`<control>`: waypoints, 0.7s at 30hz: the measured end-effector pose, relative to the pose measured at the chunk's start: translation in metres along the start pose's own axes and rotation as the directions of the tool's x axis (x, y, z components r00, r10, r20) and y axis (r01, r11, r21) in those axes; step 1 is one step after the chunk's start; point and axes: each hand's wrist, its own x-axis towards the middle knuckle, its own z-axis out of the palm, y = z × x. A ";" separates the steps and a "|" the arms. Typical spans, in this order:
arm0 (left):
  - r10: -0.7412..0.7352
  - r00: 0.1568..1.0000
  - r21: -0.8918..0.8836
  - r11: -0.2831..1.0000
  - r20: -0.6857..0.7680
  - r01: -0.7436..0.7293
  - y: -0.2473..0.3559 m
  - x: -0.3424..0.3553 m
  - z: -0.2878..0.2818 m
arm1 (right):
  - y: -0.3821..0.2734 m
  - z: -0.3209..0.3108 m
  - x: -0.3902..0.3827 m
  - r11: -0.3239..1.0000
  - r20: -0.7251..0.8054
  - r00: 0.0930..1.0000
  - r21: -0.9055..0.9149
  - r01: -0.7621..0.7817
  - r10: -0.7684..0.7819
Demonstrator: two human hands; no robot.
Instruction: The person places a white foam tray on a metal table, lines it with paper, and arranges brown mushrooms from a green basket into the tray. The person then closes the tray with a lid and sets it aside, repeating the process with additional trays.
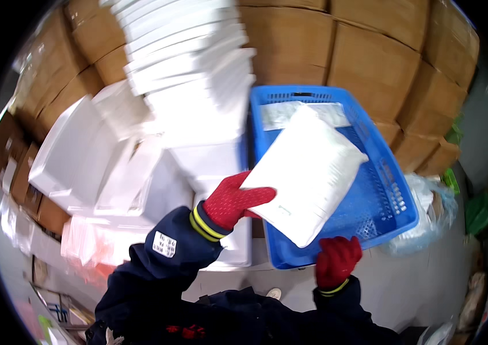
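A plump white plastic packet [311, 172] is tilted over the blue plastic basket [400, 214]. My left hand [233, 201], in a red glove, is closed on the packet's left edge, with the thumb on top. At the near side of the basket, my right hand [338, 260], also red-gloved, is curled into a fist. Whether it grips the rim or anything else is hidden. Inside the basket at the far end lie flat, pale packs [330, 113], partly covered by the white packet.
White foam boxes [77, 155] stand at the left, beside a tall stack of white foam lids [192, 63]. Brown cartons [373, 66] form a wall behind the basket. A clear plastic bag [428, 221] lies right of the basket; pinkish plastic film [86, 244] sits at the left.
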 end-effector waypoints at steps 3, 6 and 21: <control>-0.014 0.974 -0.277 0.959 -0.228 -0.051 -0.016 -0.095 -0.065 | -0.049 0.014 0.008 0.913 -0.018 0.993 0.396 -0.100 0.116; 0.011 0.899 -0.419 0.882 -0.438 -0.215 -0.064 -0.204 -0.123 | -0.153 0.071 0.008 0.515 0.157 0.987 0.844 -0.151 0.032; -0.132 0.066 -0.134 0.625 -0.989 -0.769 -0.190 -0.493 -0.111 | -0.496 0.199 -0.086 0.036 0.502 0.056 0.173 -0.984 -0.863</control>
